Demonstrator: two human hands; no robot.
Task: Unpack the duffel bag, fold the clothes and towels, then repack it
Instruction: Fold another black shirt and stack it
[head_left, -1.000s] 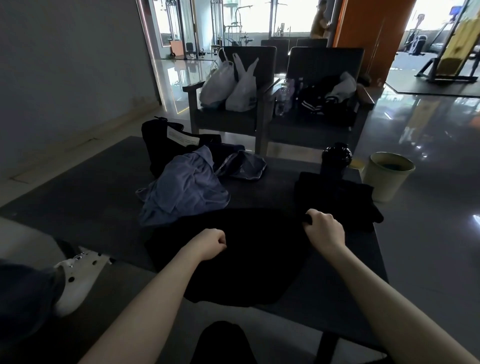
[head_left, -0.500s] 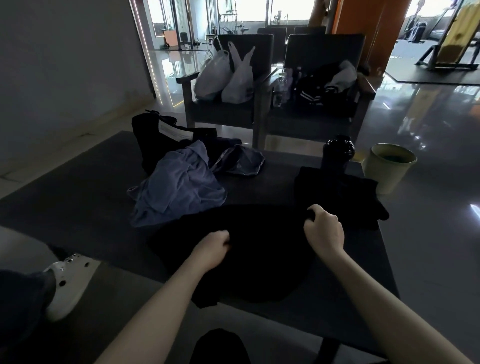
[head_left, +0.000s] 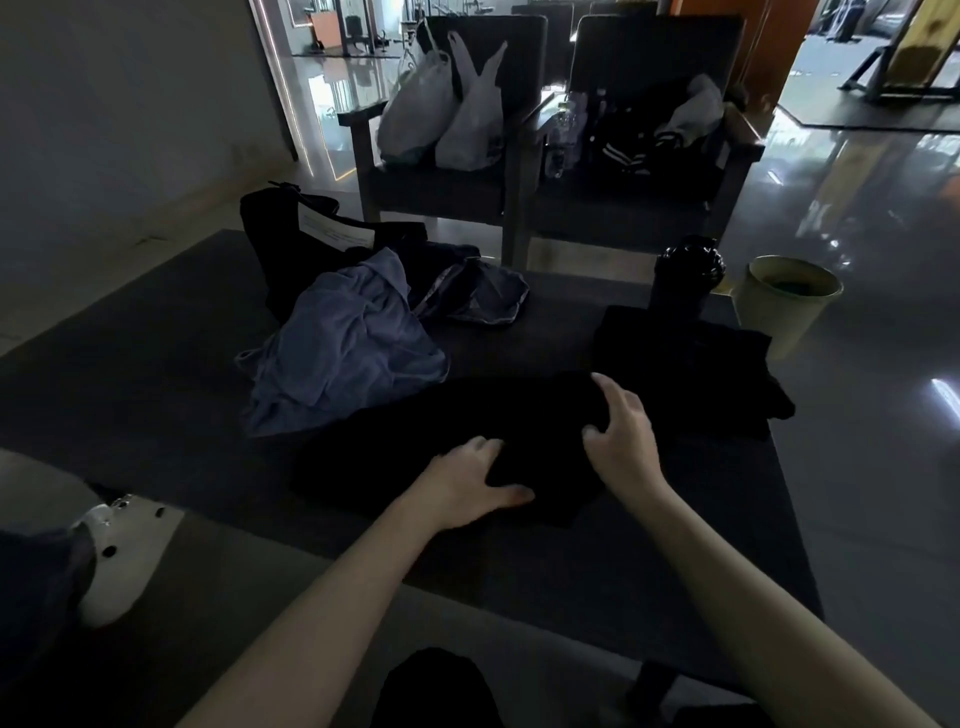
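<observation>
On black garment (head_left: 415, 441), fingers (head_left: 480, 449) spread (relaxed)

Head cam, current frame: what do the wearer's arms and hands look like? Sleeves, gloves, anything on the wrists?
Left hand and right hand are ungloved. Left forearm and right forearm are uncovered to the frame edge, with no sleeve in view. No watch, band or marking shows on either wrist. It is too dim to rule out a thin ring.
</observation>
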